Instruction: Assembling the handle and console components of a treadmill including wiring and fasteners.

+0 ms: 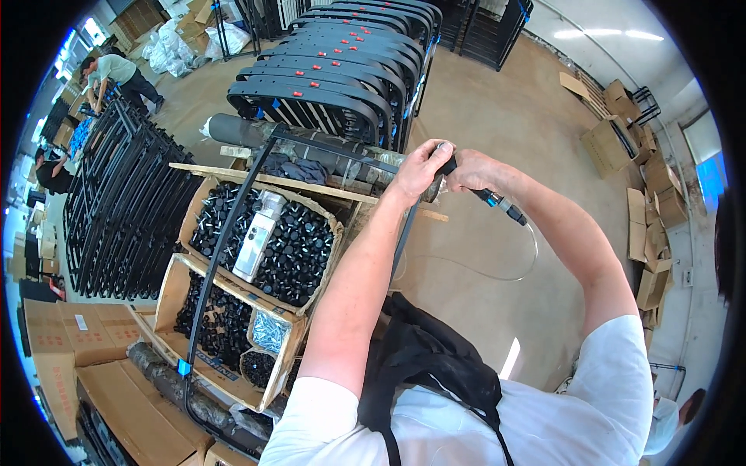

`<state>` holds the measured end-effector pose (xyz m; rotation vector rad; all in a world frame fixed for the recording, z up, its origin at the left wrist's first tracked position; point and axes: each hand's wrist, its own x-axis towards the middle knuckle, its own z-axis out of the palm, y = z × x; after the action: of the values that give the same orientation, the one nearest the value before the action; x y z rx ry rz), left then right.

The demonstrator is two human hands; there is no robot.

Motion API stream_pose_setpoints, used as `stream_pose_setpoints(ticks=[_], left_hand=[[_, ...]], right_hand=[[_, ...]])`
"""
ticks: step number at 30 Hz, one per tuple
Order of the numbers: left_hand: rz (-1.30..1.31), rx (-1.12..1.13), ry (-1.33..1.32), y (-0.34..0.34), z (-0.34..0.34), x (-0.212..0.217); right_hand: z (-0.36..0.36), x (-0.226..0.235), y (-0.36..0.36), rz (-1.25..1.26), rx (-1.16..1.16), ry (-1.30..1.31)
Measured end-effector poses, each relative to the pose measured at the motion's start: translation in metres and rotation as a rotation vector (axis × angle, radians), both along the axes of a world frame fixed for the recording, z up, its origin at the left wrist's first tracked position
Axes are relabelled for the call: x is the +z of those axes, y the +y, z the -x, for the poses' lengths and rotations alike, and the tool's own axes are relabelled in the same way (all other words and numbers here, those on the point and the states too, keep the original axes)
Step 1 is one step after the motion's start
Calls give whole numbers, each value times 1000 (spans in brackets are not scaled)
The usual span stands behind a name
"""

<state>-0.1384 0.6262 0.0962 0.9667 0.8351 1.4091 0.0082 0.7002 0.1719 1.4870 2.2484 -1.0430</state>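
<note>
- Here, the left hand (417, 172) wraps closed around the corner of a thin black metal tube frame (225, 241), above the cardboard boxes of black plastic caps (299, 245).
- The right hand (466, 171) grips a slim black pneumatic tool (497, 202) against that corner; its tip is hidden, seemingly touching the frame.
- A clear hose (528, 256) loops from the tool.

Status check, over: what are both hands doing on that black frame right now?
Left hand gripping black frame at its corner. Right hand holds air tool against it. Clear hose trails below; nothing blocking.
</note>
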Motion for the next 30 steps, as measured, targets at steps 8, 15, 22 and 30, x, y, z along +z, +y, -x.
stream_pose_setpoints(ticks=[8, 15, 22, 30], left_hand=[[-80, 115, -90, -7, 13, 40], [-83, 449, -54, -47, 214, 54], [-57, 700, -21, -18, 370, 39], [-12, 781, -121, 6, 395, 8]], right_hand=[[35, 51, -21, -21, 41, 178], [242, 80, -36, -34, 413, 136], [408, 56, 3, -116, 572, 175], [449, 28, 32, -107, 584, 129]])
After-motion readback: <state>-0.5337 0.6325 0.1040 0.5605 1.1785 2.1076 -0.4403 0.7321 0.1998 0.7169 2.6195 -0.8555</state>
